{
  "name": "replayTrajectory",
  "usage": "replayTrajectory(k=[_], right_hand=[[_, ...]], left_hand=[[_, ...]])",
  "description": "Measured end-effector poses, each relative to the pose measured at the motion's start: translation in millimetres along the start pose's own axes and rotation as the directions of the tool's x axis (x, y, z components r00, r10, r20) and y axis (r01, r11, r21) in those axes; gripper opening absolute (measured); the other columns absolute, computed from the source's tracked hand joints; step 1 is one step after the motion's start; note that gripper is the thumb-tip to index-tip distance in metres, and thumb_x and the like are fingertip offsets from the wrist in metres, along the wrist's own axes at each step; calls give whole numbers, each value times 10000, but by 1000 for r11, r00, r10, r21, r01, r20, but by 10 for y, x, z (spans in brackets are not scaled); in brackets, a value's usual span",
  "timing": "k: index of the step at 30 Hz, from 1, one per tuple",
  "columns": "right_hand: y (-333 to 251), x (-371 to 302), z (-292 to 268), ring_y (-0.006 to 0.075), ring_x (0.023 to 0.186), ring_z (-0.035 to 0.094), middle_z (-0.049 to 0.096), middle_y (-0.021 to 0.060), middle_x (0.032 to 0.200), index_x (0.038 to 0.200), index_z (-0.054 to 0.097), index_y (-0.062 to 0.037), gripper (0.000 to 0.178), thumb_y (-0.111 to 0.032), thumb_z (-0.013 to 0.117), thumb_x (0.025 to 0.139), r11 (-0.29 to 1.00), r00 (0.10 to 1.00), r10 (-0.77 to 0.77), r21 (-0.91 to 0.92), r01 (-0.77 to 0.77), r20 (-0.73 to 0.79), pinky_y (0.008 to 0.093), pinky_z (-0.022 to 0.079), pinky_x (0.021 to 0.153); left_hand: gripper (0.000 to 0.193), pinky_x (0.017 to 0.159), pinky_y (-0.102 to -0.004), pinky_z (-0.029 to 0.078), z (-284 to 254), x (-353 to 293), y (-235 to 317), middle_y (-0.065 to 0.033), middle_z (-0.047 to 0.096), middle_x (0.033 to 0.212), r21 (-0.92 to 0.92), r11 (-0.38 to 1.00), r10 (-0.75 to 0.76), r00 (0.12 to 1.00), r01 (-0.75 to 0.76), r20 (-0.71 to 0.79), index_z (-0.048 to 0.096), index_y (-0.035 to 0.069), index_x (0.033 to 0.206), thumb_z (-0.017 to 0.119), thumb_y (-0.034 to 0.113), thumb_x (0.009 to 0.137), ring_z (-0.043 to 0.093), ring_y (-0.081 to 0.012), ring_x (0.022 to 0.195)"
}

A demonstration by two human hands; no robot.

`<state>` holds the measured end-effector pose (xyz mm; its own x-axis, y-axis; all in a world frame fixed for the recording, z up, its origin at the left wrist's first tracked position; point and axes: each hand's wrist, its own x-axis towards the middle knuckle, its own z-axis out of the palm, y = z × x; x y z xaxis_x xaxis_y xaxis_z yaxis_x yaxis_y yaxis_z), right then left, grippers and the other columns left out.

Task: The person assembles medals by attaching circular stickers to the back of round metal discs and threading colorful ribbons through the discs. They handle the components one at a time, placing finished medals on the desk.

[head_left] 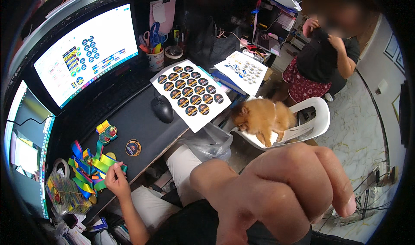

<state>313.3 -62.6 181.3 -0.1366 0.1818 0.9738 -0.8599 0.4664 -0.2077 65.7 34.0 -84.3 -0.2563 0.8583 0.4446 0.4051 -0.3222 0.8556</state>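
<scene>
My left hand (117, 181) is at the near edge of the desk, its fingertips pinched together on a striped ribbon (103, 163) of yellow, green and blue. Beside it lies a heap of multicoloured medal ribbons (85, 169), with a few round medals (109, 133) among them. A gold-rimmed medal with a dark face (132, 147) rests on the desk to the right of the heap. Very large and close, my right hand (283, 180) is raised at the lower right. Its fingers are bent together, and whatever they may hold is hidden.
A white sheet of round dark stickers (190, 93) overhangs the desk edge beside a black mouse (162, 109). A clear box (65, 193) stands at the near left, below two monitors (86, 55). A fluffy brown dog (263, 117) lies on a white chair (320, 115); a person (320, 55) stands beyond.
</scene>
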Motion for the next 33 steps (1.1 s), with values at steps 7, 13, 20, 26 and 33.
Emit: replayTrajectory(k=[7, 13, 20, 26, 33], right_hand=[[68, 14, -28, 230, 899, 478, 420, 80, 973, 996, 594, -85, 261, -324, 558, 896, 998, 1000, -23, 57, 24, -13, 504, 476, 784], [298, -199, -130, 231, 899, 478, 418, 77, 974, 998, 589, -88, 255, -320, 555, 897, 953, 992, -49, 292, 80, -113, 509, 477, 783], [1576, -883, -800, 98, 762, 519, 542, 59, 882, 1092, 588, 1, 268, -135, 622, 864, 801, 622, 396, -76, -594, -676, 280, 479, 681], [2517, -1389, -1062, 88, 655, 558, 607, 5, 755, 999, 658, -30, 191, -116, 658, 828, 153, 433, 767, -520, -840, -473, 237, 457, 605], [2779, -1426, -1126, 382, 1015, 570, 598, 219, 1005, 1074, 623, -57, 377, -98, 710, 710, -30, 358, 905, -874, -484, -229, 445, 461, 873]], left_hand=[[225, 465, -228, 361, 4, 2, 45, -50, 596, 655, 5, 1000, -4, 1000, 4, 4, 662, -38, 846, 535, 119, 944, 474, -77, 504], [185, 592, -279, 469, -4, 27, 12, -96, 665, 728, 86, 989, 119, 993, -119, 16, 688, -29, 852, 552, 75, 919, 605, -146, 642], [87, 462, -348, 417, -161, -183, 177, -88, 559, 583, 121, 853, 510, 860, -507, 8, 642, 40, 695, 664, 59, 777, 545, -238, 494], [78, 525, -356, 459, -389, -371, 381, -95, 573, 656, 249, 927, 302, 952, -282, -48, 632, 31, 758, 666, 86, 801, 580, -272, 576], [118, 523, -345, 472, -579, -301, 323, -98, 601, 684, 314, 943, 140, 986, -105, -90, 672, 45, 899, 679, 133, 821, 587, -237, 569]])
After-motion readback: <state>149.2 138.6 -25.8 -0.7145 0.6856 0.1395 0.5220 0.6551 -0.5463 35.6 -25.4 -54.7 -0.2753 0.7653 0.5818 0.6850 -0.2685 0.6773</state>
